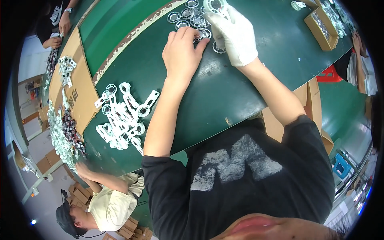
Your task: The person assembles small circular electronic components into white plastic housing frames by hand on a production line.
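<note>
My bare left hand (182,54) reaches to the far side of the green table. Its fingers and thumb close around a small grey-white ring-shaped part (205,33) beside a cluster of similar spoked rings (186,14). My right hand (237,38), in a white glove, grips a white plastic part with a round ringed head (216,5); the glove hides the rest of it. Another ring (219,47) lies on the table between the two hands. Left of my left forearm is a heap of white plastic arms with round ends (122,120).
An open cardboard box of small pieces (321,30) stands at the far right. On the left, flattened cardboard (82,100) lies near piles of white and dark parts (60,136). A co-worker in a cap (114,204) sits lower left; other people's hands show upper left and right.
</note>
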A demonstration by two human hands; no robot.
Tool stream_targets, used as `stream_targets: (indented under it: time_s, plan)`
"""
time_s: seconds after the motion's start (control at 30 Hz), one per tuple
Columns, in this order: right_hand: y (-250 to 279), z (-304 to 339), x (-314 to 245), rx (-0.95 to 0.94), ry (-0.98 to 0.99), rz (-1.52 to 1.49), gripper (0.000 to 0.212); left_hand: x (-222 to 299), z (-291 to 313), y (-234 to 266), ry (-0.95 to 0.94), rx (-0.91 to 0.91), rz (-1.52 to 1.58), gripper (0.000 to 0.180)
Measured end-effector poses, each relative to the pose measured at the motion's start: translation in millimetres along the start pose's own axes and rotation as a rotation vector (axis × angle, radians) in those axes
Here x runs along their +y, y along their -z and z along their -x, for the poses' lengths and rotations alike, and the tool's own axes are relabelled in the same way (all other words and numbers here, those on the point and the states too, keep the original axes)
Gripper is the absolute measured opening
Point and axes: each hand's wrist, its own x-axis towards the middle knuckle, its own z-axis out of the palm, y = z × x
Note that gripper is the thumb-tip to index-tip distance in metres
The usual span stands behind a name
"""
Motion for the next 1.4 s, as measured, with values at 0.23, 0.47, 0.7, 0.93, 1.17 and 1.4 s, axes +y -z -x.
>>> stream_targets:
  time_s: [0.23, 0.47, 0.7, 0.93, 1.17, 1.4]
  plan:
    - [-18, -6, -34, -0.113, -0.382, 0.502, 0.041, -7, 38, 41, -0.041, -0.022, 0.193, 0.038]
    - [-35, -7, -48, -0.408, -0.717, 0.472, 0.049, -33, 90, 55, -0.103, -0.177, 0.174, 0.052]
    - [-34, -2, -43, -0.583, -0.645, 0.611, 0.055, -27, 102, 57, -0.027, -0.026, 0.090, 0.055]
    - [-33, -3, -53, -0.821, -0.756, 0.870, 0.050, -36, 105, 41, -0.013, 0.061, -0.014, 0.046]
    - [-41, 4, -59, -0.973, -0.810, 0.793, 0.051, -40, 104, 56, -0.134, 0.213, 0.310, 0.058]
    - [-45, 16, -57, -0.978, -0.712, 0.684, 0.043, -38, 106, 54, -0.135, 0.156, 0.377, 0.053]
